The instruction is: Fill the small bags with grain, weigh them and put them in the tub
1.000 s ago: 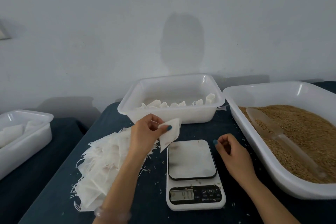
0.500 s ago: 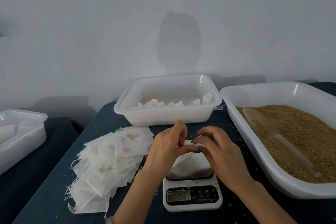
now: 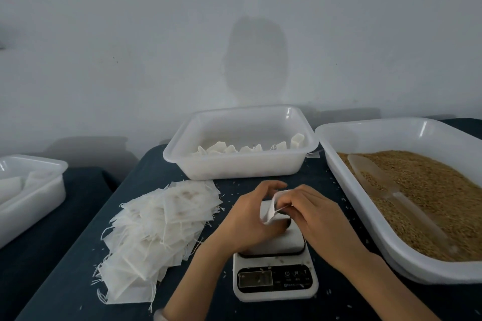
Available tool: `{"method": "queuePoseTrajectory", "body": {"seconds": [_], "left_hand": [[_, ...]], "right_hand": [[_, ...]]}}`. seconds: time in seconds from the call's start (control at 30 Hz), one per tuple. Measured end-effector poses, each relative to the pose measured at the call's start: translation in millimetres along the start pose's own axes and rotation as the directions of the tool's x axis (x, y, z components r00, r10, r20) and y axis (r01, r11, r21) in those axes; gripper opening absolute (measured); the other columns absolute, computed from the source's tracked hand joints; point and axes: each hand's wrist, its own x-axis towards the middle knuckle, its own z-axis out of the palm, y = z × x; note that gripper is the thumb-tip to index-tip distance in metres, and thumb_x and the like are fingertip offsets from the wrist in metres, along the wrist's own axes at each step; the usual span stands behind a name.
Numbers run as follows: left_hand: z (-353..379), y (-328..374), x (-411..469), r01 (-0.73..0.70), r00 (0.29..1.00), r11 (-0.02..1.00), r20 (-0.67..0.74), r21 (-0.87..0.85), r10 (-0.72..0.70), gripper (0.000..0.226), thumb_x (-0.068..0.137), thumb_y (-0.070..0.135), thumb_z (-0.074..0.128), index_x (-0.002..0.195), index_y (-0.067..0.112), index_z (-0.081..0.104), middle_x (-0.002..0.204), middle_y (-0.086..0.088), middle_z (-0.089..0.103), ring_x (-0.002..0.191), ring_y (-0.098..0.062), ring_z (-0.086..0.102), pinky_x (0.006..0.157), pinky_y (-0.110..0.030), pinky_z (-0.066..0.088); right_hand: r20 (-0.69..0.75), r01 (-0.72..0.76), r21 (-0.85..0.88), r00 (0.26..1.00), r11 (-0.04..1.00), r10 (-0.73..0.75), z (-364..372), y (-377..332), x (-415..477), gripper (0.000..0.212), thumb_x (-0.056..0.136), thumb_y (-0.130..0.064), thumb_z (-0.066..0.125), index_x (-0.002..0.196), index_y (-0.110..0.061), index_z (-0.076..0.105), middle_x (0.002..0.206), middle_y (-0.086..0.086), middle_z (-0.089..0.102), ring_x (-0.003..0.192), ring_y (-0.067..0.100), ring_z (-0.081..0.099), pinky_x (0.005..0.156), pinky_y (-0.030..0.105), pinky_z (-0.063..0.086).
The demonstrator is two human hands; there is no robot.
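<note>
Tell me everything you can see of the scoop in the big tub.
The scoop is translucent, frosted-looking plastic: a rounded bowl at the far end, a long flat handle toward the near right. It lies open side up on the grain in the large white tub, some grain in its bowl. The left hand and right hand, both pinching a small bag, are clear of it.
</note>
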Motion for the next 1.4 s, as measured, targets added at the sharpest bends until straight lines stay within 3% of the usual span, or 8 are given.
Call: {"method": "queuePoseTrajectory", "body": {"seconds": [0.13, 0.37, 0.57, 0.8, 0.97, 1.07, 1.23, 1.4], "left_hand": [[-2, -3, 2, 0.018, 1.000, 1.000, -0.012, 0.017, -0.018, 0.049, 0.076, 0.021, 0.079, 0.120, 0.024, 0.058, 0.109, 0.013, 0.066, 0.098, -0.006, 0.062, 0.085, -0.026, 0.051], [1, -7, 2, 0.010, 0.999, 1.000, -0.053, 0.021, -0.009, 0.024, 0.068, 0.036, 0.075, 0.075, 0.039, 0.052, 0.072, 0.016, 0.057, 0.066, -0.002, 0.052, 0.060, -0.017, 0.039], [-2, -15, 1, -0.020, 0.997, 1.000, -0.072, 0.004, 0.020, 0.026, 0.073, 0.040, 0.078, 0.083, 0.041, 0.054, 0.080, 0.021, 0.059, 0.071, -0.003, 0.056, 0.060, -0.012, 0.038], [0, -24, -2, 0.003, 0.997, 1.000, -0.074, 0.020, -0.002, 0.027, 0.074, 0.047, 0.074, 0.080, 0.049, 0.048, 0.077, 0.022, 0.058, 0.066, 0.000, 0.051, 0.057, -0.012, 0.035], [-1, -31, -4, 0.076, 0.985, 0.996, -0.158, 0.047, -0.068, 0.030, 0.071, 0.060, 0.069, 0.087, 0.047, 0.047, 0.086, 0.032, 0.059, 0.076, 0.005, 0.056, 0.061, -0.009, 0.041], [-2, -35, -5, 0.100, 0.975, 0.994, -0.202, 0.050, -0.088, 0.030, 0.075, 0.049, 0.075, 0.087, 0.049, 0.047, 0.089, 0.034, 0.059, 0.078, 0.007, 0.056, 0.062, -0.007, 0.041], [0, -39, -4, 0.118, 0.964, 0.993, -0.243, 0.028, -0.108, 0.031, 0.077, 0.039, 0.078, 0.092, 0.039, 0.050, 0.093, 0.032, 0.059, 0.081, 0.003, 0.056, 0.064, -0.010, 0.043], [1, -42, -5, 0.129, 0.953, 0.992, -0.277, 0.002, -0.123, 0.031, 0.080, 0.033, 0.078, 0.093, 0.036, 0.051, 0.088, 0.023, 0.061, 0.081, 0.000, 0.057, 0.065, -0.015, 0.045]], "right_hand": [[0.051, 0.066, -0.045, 0.997, 0.997, -0.064, -2, -1, 1, 0.014, 0.087, -0.034, 0.059, 0.099, -0.026, 0.058, 0.098, -0.012, 0.057, 0.092, 0.002, 0.053, 0.075, 0.016, 0.049], [0.067, 0.128, -0.195, 0.991, 0.972, -0.117, -9, -3, 6, 0.029, 0.069, -0.013, 0.085, 0.095, -0.017, 0.073, 0.079, -0.002, 0.056, 0.081, 0.016, 0.057, 0.057, 0.023, 0.049], [0.093, 0.152, -0.257, 0.987, 0.954, -0.132, -15, -6, 11, 0.024, 0.068, -0.017, 0.086, 0.089, -0.020, 0.074, 0.078, -0.003, 0.057, 0.078, 0.017, 0.057, 0.051, 0.024, 0.047], [0.175, 0.160, -0.229, 0.977, 0.960, -0.121, -30, -11, 16, 0.026, 0.074, -0.032, 0.079, 0.099, -0.028, 0.074, 0.099, -0.007, 0.063, 0.095, 0.014, 0.058, 0.071, 0.022, 0.049], [0.056, -0.128, -0.359, 0.986, 0.925, 0.158, -71, 18, 37, 0.025, 0.094, -0.036, 0.052, 0.118, -0.038, 0.060, 0.113, -0.015, 0.055, 0.109, 0.004, 0.044, 0.075, 0.018, 0.039], [0.106, -0.375, -0.538, 0.858, 0.755, 0.502, -95, 68, 42, 0.025, 0.098, -0.031, 0.044, 0.117, -0.021, 0.057, 0.112, 0.000, 0.056, 0.107, 0.020, 0.049, 0.080, 0.036, 0.050], [0.312, -0.354, -0.838, 0.311, 0.414, 0.898, -110, 119, 34, 0.020, 0.096, -0.019, 0.047, 0.102, -0.009, 0.062, 0.089, 0.002, 0.053, 0.089, 0.020, 0.055, 0.085, 0.027, 0.048], [0.355, -0.364, -0.820, 0.282, 0.442, 0.891, -105, 121, 25, 0.022, 0.100, -0.024, 0.046, 0.104, -0.008, 0.061, 0.090, 0.004, 0.059, 0.080, 0.017, 0.057, 0.074, 0.025, 0.048]]}}
